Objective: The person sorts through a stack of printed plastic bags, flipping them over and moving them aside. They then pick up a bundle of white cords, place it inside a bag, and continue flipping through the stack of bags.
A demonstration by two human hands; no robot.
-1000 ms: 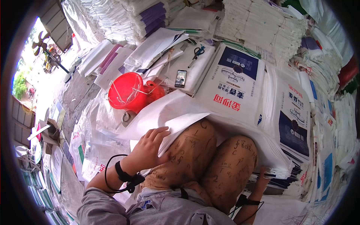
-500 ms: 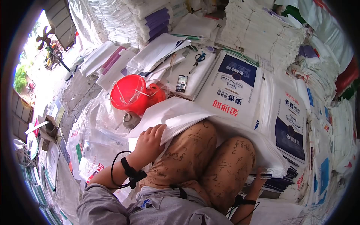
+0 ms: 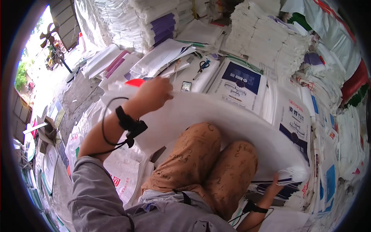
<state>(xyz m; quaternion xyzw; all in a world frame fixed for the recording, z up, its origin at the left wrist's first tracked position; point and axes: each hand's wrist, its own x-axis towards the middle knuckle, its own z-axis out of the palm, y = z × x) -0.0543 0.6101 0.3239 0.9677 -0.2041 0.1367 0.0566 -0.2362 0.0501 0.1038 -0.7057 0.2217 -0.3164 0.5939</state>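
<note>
A large white woven sack (image 3: 232, 112) is stretched across in front of my knees, its upper edge raised. My left hand (image 3: 156, 94) is closed on the sack's upper left edge, above the knee. At the lower right, my right hand (image 3: 273, 187) grips the gathered end of the sack, its fingers partly hidden beneath the frayed edge. Behind the sack lies a stack of printed sacks (image 3: 235, 83) with dark blue panels. Only a sliver of a red basin (image 3: 134, 82) shows beside my left hand.
Blue-handled scissors (image 3: 203, 66) and a phone (image 3: 186, 86) lie on white sheets beyond the sack. Tall stacks of folded sacks (image 3: 266, 42) stand behind. More printed sacks (image 3: 295, 120) are piled at the right. A fan (image 3: 50, 34) stands at the far left.
My left hand has lifted and moved forward with the sack's edge, spreading the sack wider and covering most of the red basin. My right hand has shifted slightly right and down.
</note>
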